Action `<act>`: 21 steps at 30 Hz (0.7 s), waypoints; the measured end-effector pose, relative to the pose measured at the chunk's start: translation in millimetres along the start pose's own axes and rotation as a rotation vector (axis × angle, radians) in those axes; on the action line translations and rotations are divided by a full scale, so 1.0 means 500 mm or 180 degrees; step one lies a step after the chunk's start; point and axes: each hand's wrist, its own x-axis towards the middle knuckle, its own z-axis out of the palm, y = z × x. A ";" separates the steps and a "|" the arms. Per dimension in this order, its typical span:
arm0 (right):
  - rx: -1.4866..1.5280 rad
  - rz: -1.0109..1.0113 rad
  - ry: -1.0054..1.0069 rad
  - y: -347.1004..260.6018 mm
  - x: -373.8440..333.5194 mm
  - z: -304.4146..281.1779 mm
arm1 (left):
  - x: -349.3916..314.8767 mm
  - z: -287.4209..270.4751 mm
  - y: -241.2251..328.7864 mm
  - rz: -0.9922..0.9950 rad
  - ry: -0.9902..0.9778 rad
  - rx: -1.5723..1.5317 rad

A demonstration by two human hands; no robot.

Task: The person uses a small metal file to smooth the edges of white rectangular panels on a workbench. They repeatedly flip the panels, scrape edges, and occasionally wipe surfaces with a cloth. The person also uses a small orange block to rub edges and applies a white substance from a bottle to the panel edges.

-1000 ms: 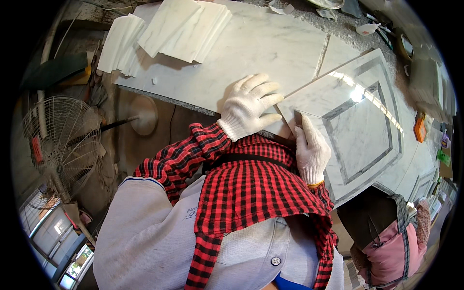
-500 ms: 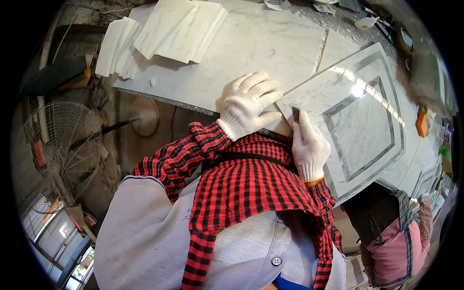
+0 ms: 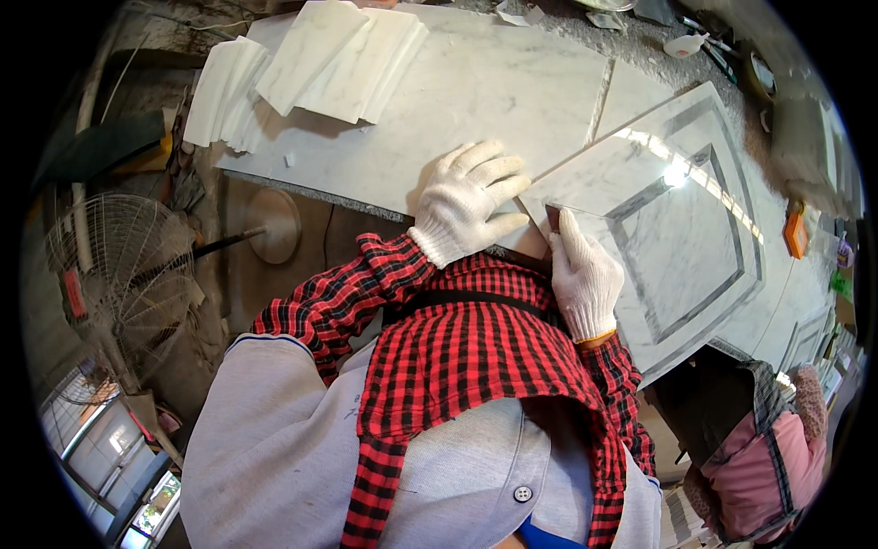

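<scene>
Head camera: the right hand (image 3: 585, 284), in a white glove, pinches a small dark piece (image 3: 553, 217) against the near left corner of the panel (image 3: 677, 238); what that piece is, I cannot tell. The left hand (image 3: 466, 201), gloved too, lies with fingers spread on the table (image 3: 512, 91), just beside that corner. The panel, polished white stone with grey bands, lies flat and askew on the right side of the table. White tiles (image 3: 320, 59) lie overlapped at the far left. Beyond the table's left end stands a fan (image 3: 119, 274); a person in pink (image 3: 768, 467) is at lower right.
</scene>
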 end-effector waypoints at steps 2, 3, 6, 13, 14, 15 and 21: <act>0.0021 -0.0039 -0.0034 0.005 0.001 -0.002 | -0.001 0.000 0.001 0.0012 0.0050 0.0015; 0.0025 -0.0050 -0.0064 0.007 0.002 -0.003 | 0.000 -0.001 0.001 0.0013 0.0030 0.0032; 0.0039 -0.0092 -0.0135 0.012 0.006 -0.007 | 0.000 -0.005 0.003 0.0002 -0.0011 0.0107; 0.0203 -0.0112 -0.0111 0.013 0.012 -0.017 | -0.002 -0.012 0.006 -0.0054 -0.0107 0.0238; 0.0365 -0.0106 0.0037 0.017 0.007 -0.011 | -0.004 -0.013 0.008 -0.0087 -0.0129 0.0272; 0.0527 -0.0099 0.0183 0.022 0.002 -0.005 | 0.000 -0.014 0.008 -0.0069 -0.0117 0.0243; 0.0357 0.0014 0.0191 0.012 -0.001 -0.003 | -0.009 -0.006 0.002 -0.0062 -0.0129 -0.0006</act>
